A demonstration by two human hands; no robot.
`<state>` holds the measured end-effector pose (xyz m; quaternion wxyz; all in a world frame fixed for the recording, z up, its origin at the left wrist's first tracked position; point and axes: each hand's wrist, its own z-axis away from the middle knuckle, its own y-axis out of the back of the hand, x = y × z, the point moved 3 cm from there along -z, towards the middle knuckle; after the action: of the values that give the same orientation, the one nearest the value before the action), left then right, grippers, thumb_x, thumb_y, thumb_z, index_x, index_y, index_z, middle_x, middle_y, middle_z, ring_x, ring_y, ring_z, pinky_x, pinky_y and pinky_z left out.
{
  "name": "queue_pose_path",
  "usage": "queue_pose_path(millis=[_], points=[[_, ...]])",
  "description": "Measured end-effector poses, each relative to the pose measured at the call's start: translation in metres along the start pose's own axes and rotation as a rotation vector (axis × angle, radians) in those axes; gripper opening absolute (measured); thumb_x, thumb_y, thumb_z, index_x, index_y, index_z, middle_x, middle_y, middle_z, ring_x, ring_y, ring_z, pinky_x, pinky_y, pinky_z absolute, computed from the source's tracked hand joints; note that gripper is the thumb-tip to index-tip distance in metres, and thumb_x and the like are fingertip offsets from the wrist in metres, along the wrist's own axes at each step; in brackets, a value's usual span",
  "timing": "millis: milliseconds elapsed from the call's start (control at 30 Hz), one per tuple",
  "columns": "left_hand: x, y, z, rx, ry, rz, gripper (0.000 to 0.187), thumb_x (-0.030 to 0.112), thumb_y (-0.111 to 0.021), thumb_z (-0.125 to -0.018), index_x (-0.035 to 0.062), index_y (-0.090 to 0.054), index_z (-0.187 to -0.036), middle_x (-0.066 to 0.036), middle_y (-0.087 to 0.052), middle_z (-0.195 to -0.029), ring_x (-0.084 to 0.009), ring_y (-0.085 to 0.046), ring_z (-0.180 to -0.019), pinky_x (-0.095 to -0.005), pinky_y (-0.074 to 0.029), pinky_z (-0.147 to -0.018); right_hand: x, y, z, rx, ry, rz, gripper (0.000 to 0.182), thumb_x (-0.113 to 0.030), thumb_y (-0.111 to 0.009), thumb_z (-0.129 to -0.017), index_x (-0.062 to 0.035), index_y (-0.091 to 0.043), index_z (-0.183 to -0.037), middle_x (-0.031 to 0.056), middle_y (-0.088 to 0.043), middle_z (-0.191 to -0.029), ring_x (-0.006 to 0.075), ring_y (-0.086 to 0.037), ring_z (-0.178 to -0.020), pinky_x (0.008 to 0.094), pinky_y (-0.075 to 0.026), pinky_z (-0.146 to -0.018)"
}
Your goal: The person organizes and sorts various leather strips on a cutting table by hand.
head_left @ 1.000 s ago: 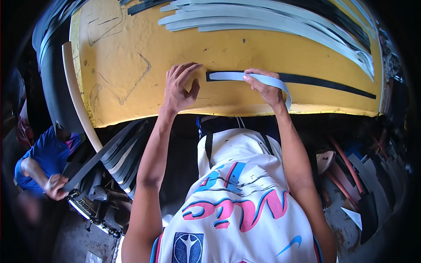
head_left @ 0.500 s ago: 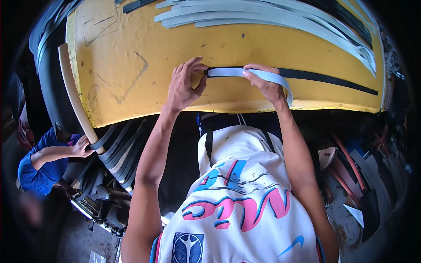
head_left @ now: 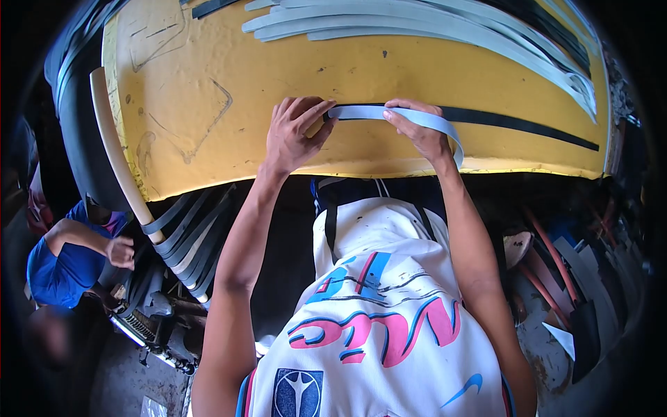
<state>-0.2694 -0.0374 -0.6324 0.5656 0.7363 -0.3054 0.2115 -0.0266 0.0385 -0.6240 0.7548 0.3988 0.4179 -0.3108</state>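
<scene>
A long black strip (head_left: 511, 123) lies flat across the yellow work surface. On top of its left part rests a pale grey-blue strip (head_left: 358, 112), whose right part curls up and hangs over my right hand. My left hand (head_left: 295, 133) is at the left ends of both strips, with index finger and thumb closed on the ends from either edge. My right hand (head_left: 422, 128) pinches the pale strip between thumb and fingers, close above the black one.
Several pale strips (head_left: 389, 21) lie along the far side of the yellow surface (head_left: 278, 73). A curved beige tube (head_left: 114, 135) stands at its left edge, with dark bands (head_left: 191, 236) looped over it. A co-worker in a blue shirt (head_left: 59, 267) is at the left.
My left hand's fingers have closed in on the strip ends. My right hand has stayed in place. The co-worker's hand has moved off the tube and down.
</scene>
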Motion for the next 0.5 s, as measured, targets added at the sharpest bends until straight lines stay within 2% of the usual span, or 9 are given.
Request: queue_pose_path(millis=[67, 300, 367, 500], points=[[0.0004, 0.0002, 0.0006, -0.031, 0.024, 0.021, 0.032, 0.011, -0.080, -0.079, 0.0141, -0.075, -0.110, -0.005, -0.070, -0.103, -0.0260, -0.063, -0.096, -0.0382, -0.049, -0.086, -0.0004, 0.0001, -0.0008, -0.003, -0.004, 0.008, 0.026, -0.023, -0.074, -0.088, 0.0000, -0.073, -0.101, 0.0081, -0.073, -0.080, 0.0120, -0.064, -0.061, 0.0248, -0.050, -0.059], [0.0004, -0.0017, -0.0001, -0.028, 0.016, 0.002, 0.028, 0.011, -0.080, -0.079, 0.0153, -0.077, -0.107, -0.004, -0.070, -0.103, -0.0251, -0.063, -0.095, -0.0383, -0.049, -0.084, -0.0005, -0.0013, -0.0004, 0.018, -0.007, -0.020, 0.026, -0.023, -0.074, -0.088, 0.0000, -0.073, -0.100, 0.0073, -0.072, -0.078, 0.0117, -0.064, -0.060, 0.0244, -0.050, -0.058], [0.0014, -0.0016, -0.0010, 0.025, -0.017, -0.012, 0.023, 0.014, -0.080, -0.080, 0.0158, -0.078, -0.102, 0.000, -0.070, -0.097, -0.0216, -0.061, -0.088, -0.0342, -0.046, -0.078, 0.0001, -0.0012, -0.0005, 0.018, -0.003, -0.015, 0.026, -0.023, -0.074, -0.088, 0.0000, -0.073, -0.100, 0.0072, -0.072, -0.077, 0.0117, -0.064, -0.060, 0.0245, -0.050, -0.058], [0.0008, -0.0024, -0.0003, 0.022, -0.022, -0.015, 0.023, 0.014, -0.079, -0.080, 0.0163, -0.078, -0.103, 0.001, -0.070, -0.097, -0.0210, -0.061, -0.088, -0.0340, -0.045, -0.078, 0.0020, -0.0027, -0.0017, 0.025, 0.002, -0.015, 0.026, -0.024, -0.074, -0.088, 0.0000, -0.073, -0.100, 0.0076, -0.071, -0.076, 0.0117, -0.063, -0.059, 0.0248, -0.049, -0.058]])
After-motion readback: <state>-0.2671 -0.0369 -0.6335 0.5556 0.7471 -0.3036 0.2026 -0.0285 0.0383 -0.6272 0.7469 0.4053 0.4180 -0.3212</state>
